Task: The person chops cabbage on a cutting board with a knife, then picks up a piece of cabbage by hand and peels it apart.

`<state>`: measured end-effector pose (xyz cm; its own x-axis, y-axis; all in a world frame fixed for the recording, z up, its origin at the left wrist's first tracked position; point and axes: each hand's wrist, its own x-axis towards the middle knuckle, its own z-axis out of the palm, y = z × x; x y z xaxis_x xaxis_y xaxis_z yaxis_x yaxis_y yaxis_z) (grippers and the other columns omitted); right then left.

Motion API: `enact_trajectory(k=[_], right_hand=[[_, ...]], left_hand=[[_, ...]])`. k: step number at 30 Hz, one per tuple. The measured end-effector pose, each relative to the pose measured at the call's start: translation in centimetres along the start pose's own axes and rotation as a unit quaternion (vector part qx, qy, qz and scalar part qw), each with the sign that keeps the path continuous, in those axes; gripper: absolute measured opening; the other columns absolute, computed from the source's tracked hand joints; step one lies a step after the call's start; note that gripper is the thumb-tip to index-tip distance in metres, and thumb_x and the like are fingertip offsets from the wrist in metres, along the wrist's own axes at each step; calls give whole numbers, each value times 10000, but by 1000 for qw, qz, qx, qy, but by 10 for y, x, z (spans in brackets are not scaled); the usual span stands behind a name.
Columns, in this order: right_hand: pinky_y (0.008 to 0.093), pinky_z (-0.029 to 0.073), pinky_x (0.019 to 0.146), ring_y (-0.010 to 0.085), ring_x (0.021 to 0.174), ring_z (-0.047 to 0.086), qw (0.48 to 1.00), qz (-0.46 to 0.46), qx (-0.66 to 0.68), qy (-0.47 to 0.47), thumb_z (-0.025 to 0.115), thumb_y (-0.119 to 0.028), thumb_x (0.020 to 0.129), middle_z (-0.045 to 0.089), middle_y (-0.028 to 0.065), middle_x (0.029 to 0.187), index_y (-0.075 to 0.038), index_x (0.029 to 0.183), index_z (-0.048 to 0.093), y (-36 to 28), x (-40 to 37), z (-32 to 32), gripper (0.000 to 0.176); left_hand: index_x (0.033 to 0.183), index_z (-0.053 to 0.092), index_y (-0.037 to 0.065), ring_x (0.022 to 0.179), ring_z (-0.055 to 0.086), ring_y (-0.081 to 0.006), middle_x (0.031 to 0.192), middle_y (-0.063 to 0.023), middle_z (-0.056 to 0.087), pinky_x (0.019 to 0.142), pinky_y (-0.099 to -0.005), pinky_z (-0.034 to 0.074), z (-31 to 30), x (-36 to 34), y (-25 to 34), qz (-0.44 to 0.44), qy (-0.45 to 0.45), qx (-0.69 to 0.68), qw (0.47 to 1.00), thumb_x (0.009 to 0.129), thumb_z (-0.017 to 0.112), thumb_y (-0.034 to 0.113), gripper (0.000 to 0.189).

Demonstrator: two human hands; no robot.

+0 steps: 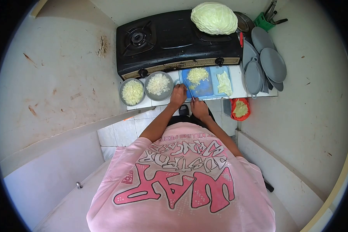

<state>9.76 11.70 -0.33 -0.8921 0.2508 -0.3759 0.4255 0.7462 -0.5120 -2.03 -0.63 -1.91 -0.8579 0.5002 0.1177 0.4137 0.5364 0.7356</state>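
My right hand (199, 108) is closed around the handle of a knife (191, 94), its thin blade pointing up and away over the near edge of a blue cutting board (208, 89). My left hand (178, 95) is at the board's near left corner, close to the blade, with its fingers curled; whatever they hold is too small to make out. Chopped cabbage (197, 76) lies in a heap on the board's left part. On the lighter right part rests a pale cabbage leaf piece (224, 84).
Left of the board stand a grey bowl of chopped white pieces (158, 84) and another of shredded cabbage (132, 92). Behind is a black gas stove (170, 38) bearing a whole cabbage (214, 18). Grey plates (273, 65) stand right; below hangs a red bag (234, 115) with scraps.
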Motion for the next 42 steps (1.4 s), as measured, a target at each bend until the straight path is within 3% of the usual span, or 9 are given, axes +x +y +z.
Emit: enact_trajectory(k=[8, 11, 29, 42], right_hand=[[573, 575, 718, 482, 751, 699, 999, -31, 2, 28, 560, -310, 984, 683, 315, 791, 49, 982, 603, -5, 1, 1, 362], [565, 581, 720, 470, 758, 706, 999, -37, 2, 29, 568, -302, 978, 691, 307, 800, 47, 982, 604, -3, 5, 4, 350], [558, 586, 717, 470, 758, 708, 999, -37, -3, 15, 572, -292, 968, 688, 303, 784, 54, 963, 606, -11, 18, 1, 348], [558, 584, 706, 469, 737, 702, 999, -27, -1, 26, 537, -334, 991, 689, 303, 803, 52, 977, 608, -3, 2, -3, 392]], left_hand=[[892, 645, -34, 851, 640, -451, 880, -253, 629, 789, -514, 536, -5, 1, 6, -18, -15, 4, 1000, 821, 589, -54, 92], [882, 656, -40, 803, 660, -414, 843, -242, 651, 747, -482, 551, -4, 2, 6, -7, -2, 14, 1000, 793, 608, -82, 109], [859, 651, -41, 849, 648, -409, 826, -236, 665, 790, -490, 547, -6, 4, 9, -31, -20, 34, 999, 794, 597, -46, 84], [866, 643, -40, 799, 654, -432, 825, -248, 656, 739, -501, 539, -4, 2, 9, 3, 23, 29, 999, 807, 630, -47, 61]])
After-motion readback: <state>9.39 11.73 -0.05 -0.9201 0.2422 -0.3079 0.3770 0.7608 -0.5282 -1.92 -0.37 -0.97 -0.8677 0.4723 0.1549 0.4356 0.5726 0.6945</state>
